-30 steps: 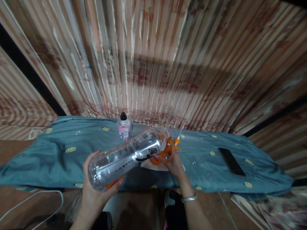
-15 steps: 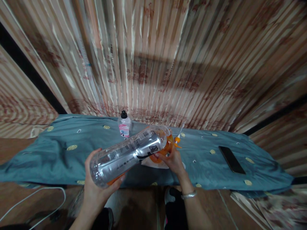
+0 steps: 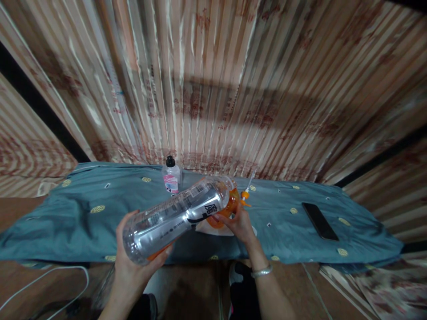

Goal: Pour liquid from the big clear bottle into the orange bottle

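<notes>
My left hand (image 3: 135, 262) is wrapped round the base of a large clear plastic bottle (image 3: 176, 218) with a silvery label. The bottle tilts, its neck end up and to the right, over an orange bottle (image 3: 230, 202). Around that orange bottle the fingers of my right hand (image 3: 238, 224) are closed. A white cloth or paper (image 3: 216, 229) lies beneath it. The meeting of the two bottle mouths is hard to make out. Just right of them lies an orange pump top (image 3: 246, 195) with a clear tube.
A small clear bottle (image 3: 171, 178) with black cap and pink label stands at the back. On the right of the teal cloth-covered surface (image 3: 280, 240) lies a black phone (image 3: 320, 221). Striped curtain (image 3: 207, 89) hangs behind. A white cable (image 3: 71, 268) is on the floor.
The view has shifted slightly. Both hands keep their hold, and the clear bottle stays tilted over the orange one with almost no change.
</notes>
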Tool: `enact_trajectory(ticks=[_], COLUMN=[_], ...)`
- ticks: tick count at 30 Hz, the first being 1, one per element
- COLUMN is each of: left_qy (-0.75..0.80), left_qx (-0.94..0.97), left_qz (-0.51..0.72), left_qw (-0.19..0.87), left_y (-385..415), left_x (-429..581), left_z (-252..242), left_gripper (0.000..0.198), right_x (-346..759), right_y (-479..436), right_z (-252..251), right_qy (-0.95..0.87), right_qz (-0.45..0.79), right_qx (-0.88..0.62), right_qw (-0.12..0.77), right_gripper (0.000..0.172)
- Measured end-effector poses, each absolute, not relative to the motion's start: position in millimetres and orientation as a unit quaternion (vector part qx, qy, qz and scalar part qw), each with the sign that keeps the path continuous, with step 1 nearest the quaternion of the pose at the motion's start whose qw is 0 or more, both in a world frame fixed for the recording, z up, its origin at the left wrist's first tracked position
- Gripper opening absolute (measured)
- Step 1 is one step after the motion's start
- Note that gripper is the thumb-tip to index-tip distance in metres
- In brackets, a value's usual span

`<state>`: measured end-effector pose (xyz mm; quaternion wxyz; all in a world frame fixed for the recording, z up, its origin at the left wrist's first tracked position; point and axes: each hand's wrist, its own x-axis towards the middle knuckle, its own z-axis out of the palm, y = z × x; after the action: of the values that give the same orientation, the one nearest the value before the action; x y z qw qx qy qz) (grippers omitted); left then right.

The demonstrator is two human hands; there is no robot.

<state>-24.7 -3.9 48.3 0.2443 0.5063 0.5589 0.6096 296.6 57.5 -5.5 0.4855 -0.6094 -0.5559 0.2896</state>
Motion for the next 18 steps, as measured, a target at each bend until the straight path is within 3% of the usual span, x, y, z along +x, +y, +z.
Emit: enact_trajectory(ticks=[11,18], left_qy=[0.559,0.561], left_qx=[0.51,0.481], left_qz=[0.605,0.603], left_qw=[0.247,0.301], left_y=[-5.6,-6.9], left_x=[-28.5,-30.3], left_z=[41.3,37.6], left_gripper=[0.106,0.122], right_x=[289.1,280.3], right_y=[55.1,51.6], right_z=[-2.2,7.4], right_qy=[-0.55,-0.533], right_qz=[0.282,0.279], right_qx=[-0.622,-0.63], right_qw=[0.481,0.49], right_gripper=[0.066,0.077])
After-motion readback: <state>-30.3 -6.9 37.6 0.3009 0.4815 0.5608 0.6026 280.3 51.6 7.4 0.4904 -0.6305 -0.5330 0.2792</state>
